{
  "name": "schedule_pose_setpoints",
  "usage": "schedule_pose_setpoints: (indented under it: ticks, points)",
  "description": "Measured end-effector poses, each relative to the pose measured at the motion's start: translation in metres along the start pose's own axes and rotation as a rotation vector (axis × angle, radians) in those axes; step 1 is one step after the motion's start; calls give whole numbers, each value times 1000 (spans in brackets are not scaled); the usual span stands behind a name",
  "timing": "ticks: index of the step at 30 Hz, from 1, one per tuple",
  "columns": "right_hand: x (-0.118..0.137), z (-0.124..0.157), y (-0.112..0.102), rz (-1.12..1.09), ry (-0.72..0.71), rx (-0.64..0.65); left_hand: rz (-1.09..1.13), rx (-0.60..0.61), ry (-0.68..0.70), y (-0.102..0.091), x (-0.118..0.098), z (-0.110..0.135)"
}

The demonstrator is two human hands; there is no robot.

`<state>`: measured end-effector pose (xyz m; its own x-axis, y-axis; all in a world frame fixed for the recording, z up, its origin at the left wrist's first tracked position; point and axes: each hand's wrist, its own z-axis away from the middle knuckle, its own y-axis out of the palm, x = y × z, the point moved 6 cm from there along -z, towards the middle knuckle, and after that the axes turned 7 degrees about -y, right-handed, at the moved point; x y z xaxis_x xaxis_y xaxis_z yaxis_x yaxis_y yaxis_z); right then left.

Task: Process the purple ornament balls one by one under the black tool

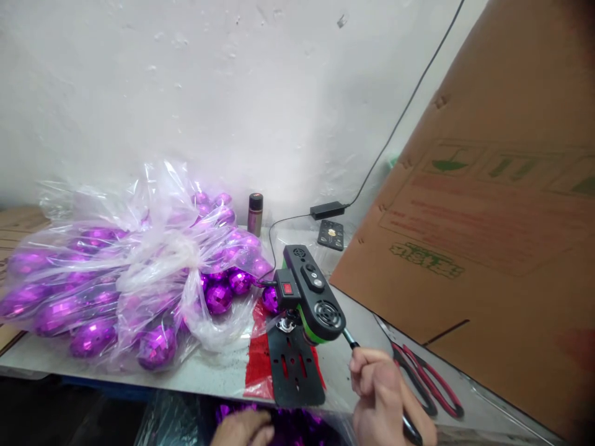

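Observation:
My right hand (383, 393) is closed around a slim tool with a metal shaft (349, 337) and a black end showing below the fist. Its tip meets, or passes behind, the lower end of a black and green device (316, 294) with two round grilles. The device stands on a slotted black plate (297, 368). At the bottom edge, my left hand (244, 427) is over shiny purple balls (302, 427) below the table front. Its fingers are slightly blurred and apart, with nothing visible in them; the frame cuts off the rest.
Clear plastic bags (153, 272) of purple faceted balls cover the table's left. A small bottle (255, 214), a power adapter (327, 210) and a dark card (331, 235) lie towards the wall. Red-and-black-handled scissors (434, 381) rest beside a large cardboard box (483, 204) at right.

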<state>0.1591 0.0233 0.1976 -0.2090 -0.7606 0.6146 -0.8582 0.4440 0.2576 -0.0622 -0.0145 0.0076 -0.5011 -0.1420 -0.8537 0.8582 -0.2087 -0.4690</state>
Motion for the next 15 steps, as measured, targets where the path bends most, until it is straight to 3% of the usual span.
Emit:
schedule_pose_setpoints:
  ticks: [2, 4, 5, 7, 9, 11, 15]
  points:
    - [-1, 1, -1, -13, 12, -1, -49, -126, 131, -42, -26, -25]
    - [-3, 3, -1, -21, 30, 10, -219, -445, 225, -96, -55, -54]
    - [-5, 4, -2, -20, 41, 16, -322, -570, 173, -119, -66, -70]
    - [-6, 6, -2, -16, 50, 24, -484, -637, -65, -150, -74, -103]
    - [-7, 6, -3, -15, 43, 36, -505, -607, -173, -161, -76, -126]
    - [-6, 6, -2, -21, 23, 52, -459, -557, -205, -161, -72, -137]
    - [-2, 0, 1, -29, 23, 51, -274, -481, -210, -154, -55, -132]
